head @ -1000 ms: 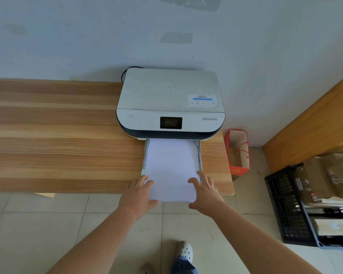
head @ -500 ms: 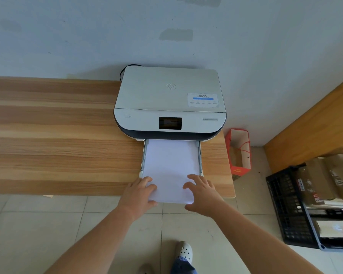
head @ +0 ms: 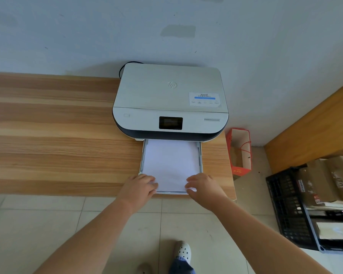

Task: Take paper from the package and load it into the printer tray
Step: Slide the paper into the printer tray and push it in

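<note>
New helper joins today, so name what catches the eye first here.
A white printer sits at the right end of the wooden table, against the wall. In front of it, the left hand and right hand rest on the near corners of the white paper in the pulled-out tray.

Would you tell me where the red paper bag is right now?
The red paper bag stands on the floor, right of the wooden table, beside the printer.

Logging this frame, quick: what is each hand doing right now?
Left hand: open, fingers resting on the near left corner of the paper.
Right hand: open, fingers resting on its near right corner.
</note>
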